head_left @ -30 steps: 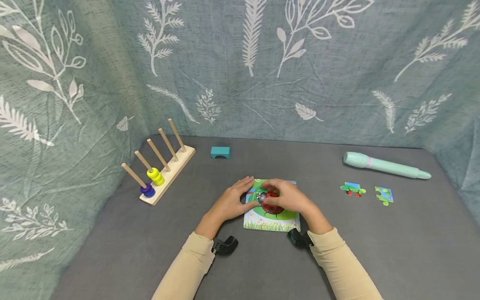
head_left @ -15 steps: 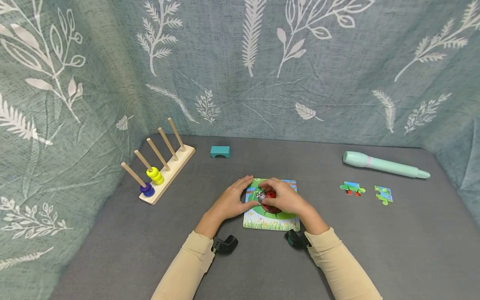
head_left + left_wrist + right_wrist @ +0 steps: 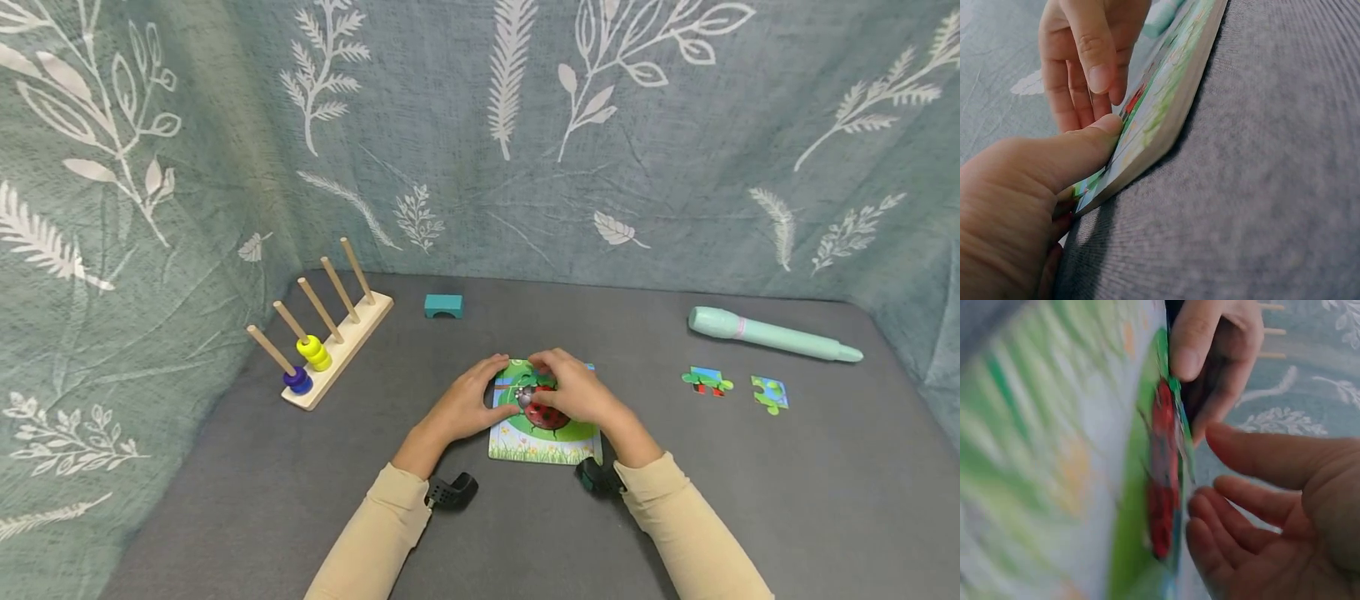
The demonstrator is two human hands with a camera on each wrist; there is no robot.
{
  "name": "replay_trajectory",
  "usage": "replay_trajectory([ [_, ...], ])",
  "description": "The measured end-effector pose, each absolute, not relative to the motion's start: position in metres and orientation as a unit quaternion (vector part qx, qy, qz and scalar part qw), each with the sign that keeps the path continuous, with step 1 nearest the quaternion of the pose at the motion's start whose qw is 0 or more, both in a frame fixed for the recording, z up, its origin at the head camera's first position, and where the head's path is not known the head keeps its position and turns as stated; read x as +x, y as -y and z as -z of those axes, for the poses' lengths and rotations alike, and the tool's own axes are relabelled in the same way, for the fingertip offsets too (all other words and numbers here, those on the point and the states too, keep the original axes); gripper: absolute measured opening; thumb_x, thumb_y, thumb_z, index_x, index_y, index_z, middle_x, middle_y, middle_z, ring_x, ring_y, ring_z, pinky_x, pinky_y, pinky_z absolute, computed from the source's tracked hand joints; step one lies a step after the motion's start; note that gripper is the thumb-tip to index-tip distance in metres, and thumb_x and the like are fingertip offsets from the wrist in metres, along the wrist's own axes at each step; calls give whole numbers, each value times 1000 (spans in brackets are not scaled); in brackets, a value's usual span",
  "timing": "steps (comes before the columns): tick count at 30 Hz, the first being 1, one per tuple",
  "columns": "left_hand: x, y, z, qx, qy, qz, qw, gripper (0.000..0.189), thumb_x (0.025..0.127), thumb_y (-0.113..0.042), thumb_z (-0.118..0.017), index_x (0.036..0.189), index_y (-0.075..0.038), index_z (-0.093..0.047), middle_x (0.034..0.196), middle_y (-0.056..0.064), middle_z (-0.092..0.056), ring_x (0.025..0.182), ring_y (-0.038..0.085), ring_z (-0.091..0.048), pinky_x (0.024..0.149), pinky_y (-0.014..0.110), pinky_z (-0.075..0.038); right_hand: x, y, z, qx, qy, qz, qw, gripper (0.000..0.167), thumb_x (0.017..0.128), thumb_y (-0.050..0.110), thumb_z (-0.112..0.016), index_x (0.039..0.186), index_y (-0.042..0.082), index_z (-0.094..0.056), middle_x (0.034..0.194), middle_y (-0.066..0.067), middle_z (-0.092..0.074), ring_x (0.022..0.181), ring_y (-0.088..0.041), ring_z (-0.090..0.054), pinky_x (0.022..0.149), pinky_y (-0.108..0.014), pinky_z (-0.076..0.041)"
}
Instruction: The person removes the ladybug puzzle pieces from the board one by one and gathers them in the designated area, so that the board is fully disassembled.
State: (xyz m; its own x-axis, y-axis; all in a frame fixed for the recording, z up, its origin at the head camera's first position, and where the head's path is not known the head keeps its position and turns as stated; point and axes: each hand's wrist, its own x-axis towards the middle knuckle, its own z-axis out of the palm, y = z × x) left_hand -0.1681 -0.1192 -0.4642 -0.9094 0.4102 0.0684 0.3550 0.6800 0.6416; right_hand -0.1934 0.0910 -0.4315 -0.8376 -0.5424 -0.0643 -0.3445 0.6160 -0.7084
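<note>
A jigsaw puzzle board (image 3: 525,446) with a red ladybird picture (image 3: 546,417) lies flat on the table in front of the person. My left hand (image 3: 467,402) holds the board at its left edge. In the left wrist view, its thumb (image 3: 1088,147) lies on the picture side while the other fingers are mostly hidden at the edge. My right hand (image 3: 576,393) is close over the upper part of the ladybird, fingers bent and thumb apart from them. Nothing shows between its fingertips (image 3: 1200,503) in the right wrist view.
Two loose puzzle pieces, a red and green one (image 3: 707,381) and a blue and green one (image 3: 770,393), lie to the right. Behind them is a pale green baton-like object (image 3: 776,335). A wooden peg stand (image 3: 341,358) with blue and yellow rings and a teal arch block (image 3: 444,306) are at left.
My right hand shifts a little left and then back right and upward over the ladybird. The left hand keeps its place on the board.
</note>
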Motion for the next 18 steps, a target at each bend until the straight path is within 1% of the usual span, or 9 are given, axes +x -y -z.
replay_trajectory([
  [3, -169, 119, 464, 211, -916, -340, 37, 75, 84, -35, -72, 144, -4, -39, 150, 15, -37, 138, 32, -35, 110, 51, -38, -198, -91, 425, -260, -893, 334, 157, 57, 86, 18, -71, 135, -2, -48, 127, -17, -54, 116, -32, -54, 95, -45, -51],
  [7, -168, 119, 464, 214, -915, -340, 39, 74, 84, -35, -72, 144, -4, -39, 150, 14, -37, 138, 32, -35, 111, 50, -37, -205, -88, 423, -278, -895, 306, 166, 53, 86, 16, -71, 132, -3, -52, 123, -17, -56, 112, -32, -56, 93, -45, -52],
  [12, -168, 120, 464, 216, -914, -342, 45, 75, 85, -35, -71, 144, -3, -38, 150, 14, -36, 139, 33, -34, 110, 51, -38, -210, -83, 427, -285, -902, 283, 159, 46, 84, 15, -73, 125, 0, -59, 115, -14, -56, 104, -28, -57, 88, -42, -53],
  [18, -168, 120, 462, 209, -914, -345, 50, 78, 85, -34, -71, 145, -2, -35, 152, 16, -33, 140, 34, -31, 110, 52, -37, -212, -79, 430, -280, -907, 282, 139, 42, 81, 15, -76, 118, 3, -61, 110, -13, -56, 101, -26, -57, 86, -40, -53],
])
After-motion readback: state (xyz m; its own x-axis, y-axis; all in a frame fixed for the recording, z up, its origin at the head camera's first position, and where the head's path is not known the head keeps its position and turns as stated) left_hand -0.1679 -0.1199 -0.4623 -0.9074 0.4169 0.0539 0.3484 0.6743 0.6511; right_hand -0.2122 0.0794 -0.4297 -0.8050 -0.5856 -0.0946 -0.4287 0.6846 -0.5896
